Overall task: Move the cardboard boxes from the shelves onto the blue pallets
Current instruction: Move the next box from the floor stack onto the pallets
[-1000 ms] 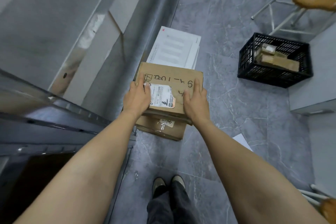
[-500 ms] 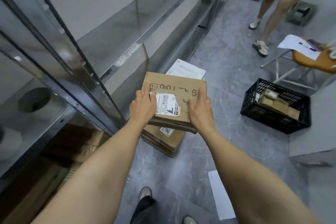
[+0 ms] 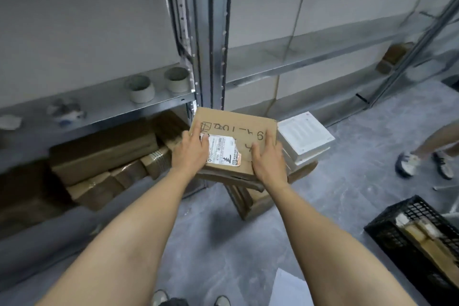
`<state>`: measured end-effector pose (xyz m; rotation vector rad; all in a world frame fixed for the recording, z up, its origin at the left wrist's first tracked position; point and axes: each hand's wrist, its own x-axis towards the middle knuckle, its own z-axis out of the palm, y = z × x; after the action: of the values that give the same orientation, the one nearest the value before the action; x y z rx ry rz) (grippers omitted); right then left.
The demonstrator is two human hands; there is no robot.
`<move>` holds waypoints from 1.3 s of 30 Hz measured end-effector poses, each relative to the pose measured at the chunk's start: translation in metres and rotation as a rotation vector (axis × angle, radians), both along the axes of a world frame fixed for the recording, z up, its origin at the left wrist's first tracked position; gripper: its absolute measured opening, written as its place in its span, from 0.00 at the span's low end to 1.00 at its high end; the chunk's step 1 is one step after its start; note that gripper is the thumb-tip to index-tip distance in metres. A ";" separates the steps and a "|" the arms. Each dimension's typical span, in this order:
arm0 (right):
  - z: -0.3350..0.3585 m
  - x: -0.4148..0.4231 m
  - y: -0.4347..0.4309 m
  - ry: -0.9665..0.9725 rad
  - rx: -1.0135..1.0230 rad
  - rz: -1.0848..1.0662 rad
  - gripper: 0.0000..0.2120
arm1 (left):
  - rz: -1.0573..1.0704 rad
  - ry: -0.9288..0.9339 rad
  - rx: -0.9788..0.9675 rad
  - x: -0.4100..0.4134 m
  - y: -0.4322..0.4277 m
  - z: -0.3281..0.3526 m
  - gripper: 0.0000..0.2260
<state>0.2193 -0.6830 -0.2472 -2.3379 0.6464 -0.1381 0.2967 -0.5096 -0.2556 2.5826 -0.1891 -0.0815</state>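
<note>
Two bare hands hold one flat cardboard box (image 3: pixel 238 131) out in front of the person, low before the steel shelf post (image 3: pixel 213 32). The left hand (image 3: pixel 191 154) takes the box's left end and the right hand (image 3: pixel 267 159) its right end. Each grip is closed on the box, with fingers laid over the top face and the thumb side tucked at the near edge. The box lies flat with its broad face up. Its long axis runs side to side across the person, the right end swung a little farther away, and one long edge points at the shelving. A white shipping label (image 3: pixel 222 150) sits on top between the hands, with black marker writing just beyond it.

More flat brown boxes (image 3: pixel 250 202) are stacked on the grey floor (image 3: pixel 213 243) directly under the held one. I cannot tell whether it touches them or hangs just clear. A pile of white boxes (image 3: pixel 304 139) stands just beside its right end.

To the left, a metal shelf (image 3: pixel 99 104) carries two tape rolls (image 3: pixel 140 88), and a jumble of brown cartons (image 3: pixel 104 154) fills the level below. A black crate (image 3: pixel 407 226) with cardboard inside sits at the lower right, near a loose sheet of paper (image 3: pixel 290 288). Another person's sneakers (image 3: pixel 409 163) stand at the right edge.
</note>
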 end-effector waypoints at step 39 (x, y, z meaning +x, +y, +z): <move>0.035 -0.153 0.610 -0.004 0.026 1.552 0.26 | 1.566 0.071 0.057 -0.404 0.515 0.044 0.23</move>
<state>0.0664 -0.0729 -0.2125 -2.1642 -1.2058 0.5512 -0.1073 0.0056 -0.2112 2.0628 1.7866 0.3867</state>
